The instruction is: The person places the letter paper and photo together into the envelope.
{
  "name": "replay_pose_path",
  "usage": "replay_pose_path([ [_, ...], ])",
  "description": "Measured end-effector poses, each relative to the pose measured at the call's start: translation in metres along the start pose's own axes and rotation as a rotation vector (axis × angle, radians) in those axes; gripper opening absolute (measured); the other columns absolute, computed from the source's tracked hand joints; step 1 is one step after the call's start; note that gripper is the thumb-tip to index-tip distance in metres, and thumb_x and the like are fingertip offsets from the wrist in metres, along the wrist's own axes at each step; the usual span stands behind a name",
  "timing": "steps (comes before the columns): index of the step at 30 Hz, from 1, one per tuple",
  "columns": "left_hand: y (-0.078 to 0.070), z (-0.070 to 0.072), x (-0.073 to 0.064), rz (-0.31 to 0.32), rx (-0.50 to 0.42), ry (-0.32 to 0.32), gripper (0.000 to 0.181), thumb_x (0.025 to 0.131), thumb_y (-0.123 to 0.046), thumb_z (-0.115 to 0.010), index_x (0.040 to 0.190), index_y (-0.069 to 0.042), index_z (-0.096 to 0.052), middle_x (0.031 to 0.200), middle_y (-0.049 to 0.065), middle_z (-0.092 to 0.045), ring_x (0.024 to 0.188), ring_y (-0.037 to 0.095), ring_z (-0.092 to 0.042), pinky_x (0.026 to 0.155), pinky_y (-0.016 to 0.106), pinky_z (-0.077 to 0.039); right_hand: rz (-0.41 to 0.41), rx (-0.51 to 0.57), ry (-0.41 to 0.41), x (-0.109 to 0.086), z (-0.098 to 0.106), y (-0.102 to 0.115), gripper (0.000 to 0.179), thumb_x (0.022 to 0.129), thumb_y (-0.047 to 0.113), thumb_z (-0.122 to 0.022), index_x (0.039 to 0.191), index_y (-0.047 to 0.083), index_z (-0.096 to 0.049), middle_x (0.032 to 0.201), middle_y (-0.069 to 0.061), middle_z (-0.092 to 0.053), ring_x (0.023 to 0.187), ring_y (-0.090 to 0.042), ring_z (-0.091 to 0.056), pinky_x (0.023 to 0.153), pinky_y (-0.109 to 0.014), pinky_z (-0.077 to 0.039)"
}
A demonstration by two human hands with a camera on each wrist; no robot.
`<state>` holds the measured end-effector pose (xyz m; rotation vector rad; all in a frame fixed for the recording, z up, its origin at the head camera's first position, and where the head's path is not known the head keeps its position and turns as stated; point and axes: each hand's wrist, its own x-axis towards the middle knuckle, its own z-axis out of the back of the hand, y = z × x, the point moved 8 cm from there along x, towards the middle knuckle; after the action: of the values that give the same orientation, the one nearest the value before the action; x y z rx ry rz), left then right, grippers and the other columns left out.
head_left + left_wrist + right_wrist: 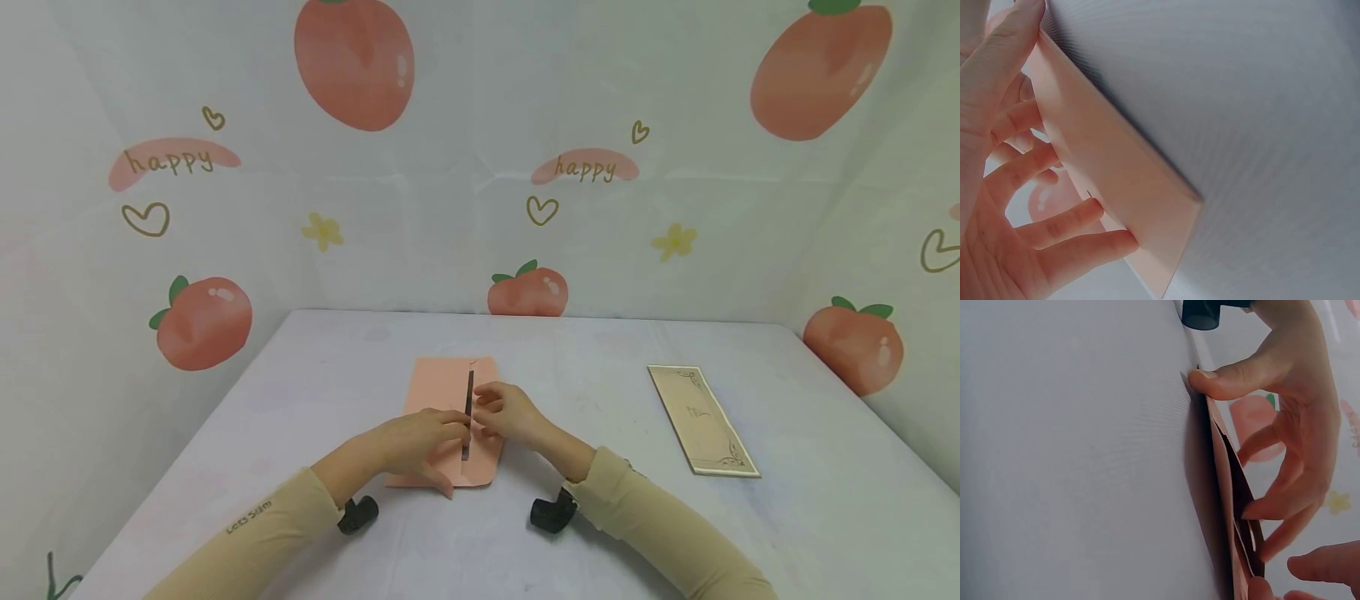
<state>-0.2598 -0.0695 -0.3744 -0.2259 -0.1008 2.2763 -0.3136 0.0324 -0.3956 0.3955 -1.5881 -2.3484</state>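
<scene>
A pink paper envelope [431,379] lies on the table, with a long dark opening [468,392] near its right side. My left hand [427,437] reaches over it from the left, its thumb at the near edge. In the left wrist view the fingers [1094,247] of this hand are fairly straight, their tips on the pink paper. My right hand [517,414] is at the envelope's right side, fingers bent, tips close to the opening. The right wrist view has right-hand fingertips [1260,589] at the opening's edge; whether they pinch the paper I cannot tell.
A flat beige rectangular card [697,412] with printed corner ornaments lies to the right on the white table [600,358]. Black wrist devices [358,515] hang under both cuffs. Behind the table stands a white cloth backdrop [465,167] with fruit prints.
</scene>
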Motion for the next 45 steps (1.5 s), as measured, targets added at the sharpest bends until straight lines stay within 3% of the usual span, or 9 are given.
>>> replay_pose_path([
  [7, 0.0, -0.001, 0.0, 0.007, -0.022, -0.003, 0.057, 0.07, -0.052, -0.074, 0.113, -0.02, -0.054, 0.137, 0.003, -0.049, 0.125, 0.028, -0.048, 0.103, 0.043, -0.043, 0.012, -0.064, -0.007, -0.005, 0.014, 0.005, 0.032, 0.087, 0.006, -0.059, 0.117, -0.006, -0.057, 0.105, -0.021, -0.063, 0.079, -0.018, -0.067, 0.063, -0.025, -0.056],
  [12, 0.0, 0.001, 0.0, 0.001, -0.007, -0.014, 0.059, 0.069, -0.052, -0.074, 0.114, -0.02, -0.055, 0.137, 0.002, -0.049, 0.125, 0.027, -0.049, 0.104, 0.041, -0.043, 0.055, -0.111, -0.007, -0.01, 0.029, 0.007, 0.032, 0.087, 0.009, -0.058, 0.116, -0.007, -0.059, 0.104, -0.022, -0.065, 0.081, -0.02, -0.067, 0.064, -0.025, -0.056],
  [19, 0.0, 0.001, -0.001, 0.015, -0.026, -0.01, 0.059, 0.069, -0.051, -0.075, 0.115, -0.02, -0.055, 0.138, 0.003, -0.048, 0.126, 0.028, -0.048, 0.104, 0.041, -0.043, 0.021, -0.16, -0.035, -0.019, 0.052, 0.002, 0.033, 0.09, 0.013, -0.058, 0.118, -0.004, -0.059, 0.107, -0.019, -0.064, 0.088, -0.021, -0.066, 0.072, -0.03, -0.058],
  [27, 0.001, 0.001, -0.002, 0.015, -0.029, -0.011, 0.059, 0.07, -0.05, -0.075, 0.115, -0.019, -0.054, 0.139, 0.004, -0.048, 0.126, 0.028, -0.048, 0.103, 0.042, -0.043, 0.003, -0.175, -0.084, -0.031, 0.083, -0.007, 0.033, 0.09, 0.013, -0.058, 0.117, -0.005, -0.058, 0.107, -0.021, -0.064, 0.085, -0.02, -0.065, 0.073, -0.03, -0.058],
  [33, 0.002, -0.001, -0.001, 0.027, -0.028, -0.002, 0.06, 0.069, -0.052, -0.075, 0.116, -0.02, -0.054, 0.14, 0.002, -0.046, 0.127, 0.028, -0.047, 0.104, 0.042, -0.043, -0.032, -0.19, -0.136, -0.043, 0.114, -0.019, 0.036, 0.092, 0.015, -0.057, 0.12, -0.006, -0.055, 0.11, -0.022, -0.062, 0.088, -0.02, -0.064, 0.074, -0.028, -0.058],
  [45, 0.002, -0.003, -0.001, 0.062, -0.058, 0.025, 0.063, 0.07, -0.051, -0.075, 0.12, -0.02, -0.054, 0.143, 0.001, -0.044, 0.132, 0.026, -0.043, 0.106, 0.042, -0.041, -0.066, -0.322, -0.268, -0.081, 0.19, -0.038, 0.044, 0.094, 0.02, -0.054, 0.125, -0.011, -0.048, 0.114, -0.028, -0.058, 0.089, -0.02, -0.065, 0.072, -0.023, -0.056],
])
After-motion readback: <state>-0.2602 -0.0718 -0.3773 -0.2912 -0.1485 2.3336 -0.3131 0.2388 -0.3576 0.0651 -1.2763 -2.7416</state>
